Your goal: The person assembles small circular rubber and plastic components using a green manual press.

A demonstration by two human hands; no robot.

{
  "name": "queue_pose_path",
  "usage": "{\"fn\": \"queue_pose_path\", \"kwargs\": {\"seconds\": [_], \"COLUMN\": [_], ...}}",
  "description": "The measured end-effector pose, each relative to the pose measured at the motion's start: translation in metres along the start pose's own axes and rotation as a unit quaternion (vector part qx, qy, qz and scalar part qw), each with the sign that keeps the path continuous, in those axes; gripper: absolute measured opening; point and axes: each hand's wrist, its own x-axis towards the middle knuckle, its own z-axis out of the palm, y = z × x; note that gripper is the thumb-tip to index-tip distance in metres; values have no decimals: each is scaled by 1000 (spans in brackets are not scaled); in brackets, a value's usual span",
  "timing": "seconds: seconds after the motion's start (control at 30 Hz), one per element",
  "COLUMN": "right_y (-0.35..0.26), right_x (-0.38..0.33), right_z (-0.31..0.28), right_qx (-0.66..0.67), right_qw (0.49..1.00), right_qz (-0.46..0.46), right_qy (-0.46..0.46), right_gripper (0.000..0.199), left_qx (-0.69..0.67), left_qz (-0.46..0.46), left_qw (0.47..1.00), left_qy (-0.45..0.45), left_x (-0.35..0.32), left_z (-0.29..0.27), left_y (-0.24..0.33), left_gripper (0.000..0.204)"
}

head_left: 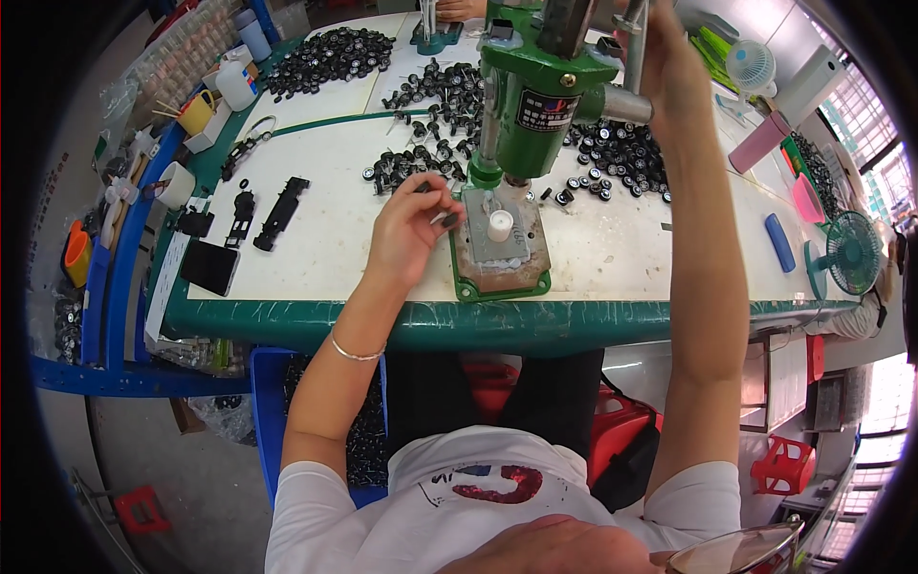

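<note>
A green hand-operated press (528, 129) stands at the middle of the table. Up at its side, my right hand (671, 81) is closed round the metal lever (634, 48), its fingers partly hidden. A white round holder (499, 227) sits on the grey plate of the press base (486, 277), below the ram. Just left of that holder, my left hand (409, 231) pinches a small black part (448, 220) between the fingertips. The part is too small to name; something thin and light shows beside it.
Small black wheels lie in heaps at the back left (335, 59), behind the press (435, 96) and on its right (620, 161). Black chassis pieces (282, 213) lie at left. A blue object (779, 242), pink cup (760, 143) and green fan (849, 253) stand right.
</note>
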Motion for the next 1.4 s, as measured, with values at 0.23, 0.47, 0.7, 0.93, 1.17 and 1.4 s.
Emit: {"fn": "queue_pose_path", "kwargs": {"seconds": [0.23, 0.47, 0.7, 0.93, 1.17, 1.4], "right_y": [110, 127, 112, 50, 38, 81], "right_x": [-95, -123, -126, -176, -187, -139], "right_z": [-76, -75, -74, -24, -21, -69], "right_qx": [-447, -555, -395, -274, -298, -327], "right_qw": [871, 807, 902, 932, 911, 934], "right_qz": [9, -34, -85, -103, -133, -13], "right_qy": [-206, -196, -148, -213, -253, -142], "right_gripper": [25, 16, 11, 17, 24, 22], "left_qx": [54, 132, 226, 191, 113, 180], "left_qz": [-61, -73, -86, -37, -19, 60], "left_qw": [997, 988, 968, 980, 992, 979], "left_qy": [11, -34, -65, 39, 52, 75], "left_x": [-10, -34, -41, -44, -49, -28], "left_z": [4, 31, 55, 60, 56, 38], "left_y": [0, -1, -3, -20, -22, 0], "left_gripper": [10, 11, 11, 20, 14, 11]}}
